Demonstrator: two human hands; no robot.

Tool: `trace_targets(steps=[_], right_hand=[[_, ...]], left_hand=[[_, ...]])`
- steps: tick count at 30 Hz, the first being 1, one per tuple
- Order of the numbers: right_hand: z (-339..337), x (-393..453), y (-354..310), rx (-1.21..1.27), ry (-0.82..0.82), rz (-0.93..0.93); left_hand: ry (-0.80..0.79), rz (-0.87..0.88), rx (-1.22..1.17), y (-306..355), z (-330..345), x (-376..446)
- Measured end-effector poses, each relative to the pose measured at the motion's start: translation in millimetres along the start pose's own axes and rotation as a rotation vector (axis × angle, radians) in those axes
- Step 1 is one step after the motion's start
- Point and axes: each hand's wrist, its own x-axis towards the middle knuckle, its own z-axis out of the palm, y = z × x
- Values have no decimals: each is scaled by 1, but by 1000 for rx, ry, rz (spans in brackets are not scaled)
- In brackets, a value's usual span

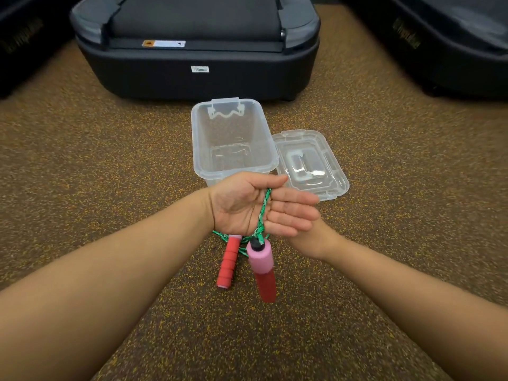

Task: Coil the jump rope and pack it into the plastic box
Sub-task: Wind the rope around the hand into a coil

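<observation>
Two hands meet just in front of the open plastic box (233,138), whose lid (310,163) lies beside it on the speckled floor (110,166). To coil well, I'd wrap even turns of green rope (263,209) round the flat palm, keeping tension. Her left hand (247,204) is palm up, fingers straight, thumb pinning the rope; one handle (262,268) dangles below it, the other handle (228,261) lies on the floor. Most of the right hand (310,240) is hidden behind; its grasp I cannot tell
</observation>
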Motion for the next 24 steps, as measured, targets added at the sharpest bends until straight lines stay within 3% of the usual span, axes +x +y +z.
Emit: trace_targets(steps=[4, 9, 14, 19, 24], right_hand=[[13, -7, 21, 25, 247, 125], [9, -25, 15, -494, 152, -73], [10, -26, -11, -571, 146, -266], [-6, -16, -33, -526, 165, -428], [-36, 0, -34, -595, 299, -333]], left_hand=[[303, 298, -105, 7, 3, 0], [541, 528, -200, 12, -8, 0], [639, 425, -19, 8, -8, 6], [605, 199, 246, 4, -4, 4], [492, 11, 337, -4, -2, 0]])
